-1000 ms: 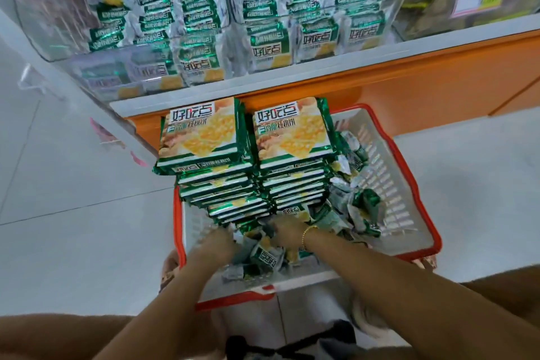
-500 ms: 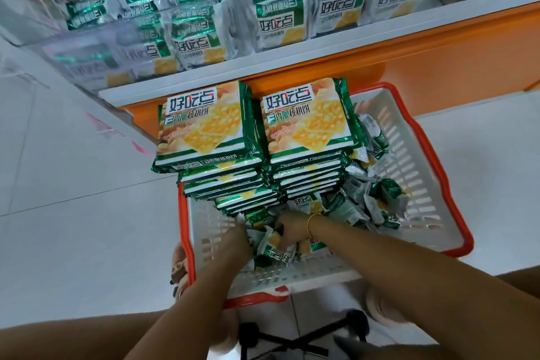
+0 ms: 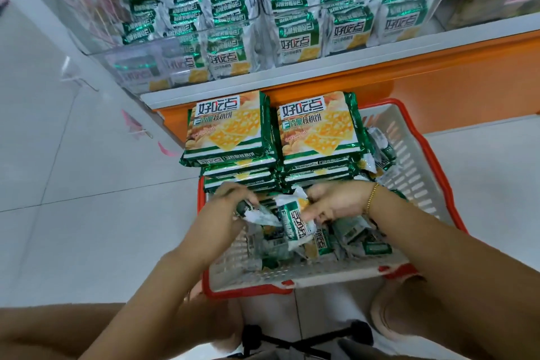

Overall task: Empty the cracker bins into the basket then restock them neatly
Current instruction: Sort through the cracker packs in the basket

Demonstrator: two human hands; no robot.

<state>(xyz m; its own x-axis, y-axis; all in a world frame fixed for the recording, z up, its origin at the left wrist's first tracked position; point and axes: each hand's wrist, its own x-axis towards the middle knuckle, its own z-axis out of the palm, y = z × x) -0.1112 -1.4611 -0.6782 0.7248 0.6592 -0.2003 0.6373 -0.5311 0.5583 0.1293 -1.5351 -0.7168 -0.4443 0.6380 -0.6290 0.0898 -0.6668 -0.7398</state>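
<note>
Both hands are down in the red-rimmed basket point(image 3: 409, 152): the left hand point(image 3: 230, 207) curls its fingers round a few crumpled small cracker packets point(image 3: 257, 215), and the right hand point(image 3: 336, 202) pinches one green and silver packet point(image 3: 295, 225) held up between them. To do this well, I think each packet should be turned the same way and bunched tidily before going up to the clear bins point(image 3: 122, 67) above. More loose ones lie just under both hands, near two stacks of big cracker packs point(image 3: 228, 131).
</note>
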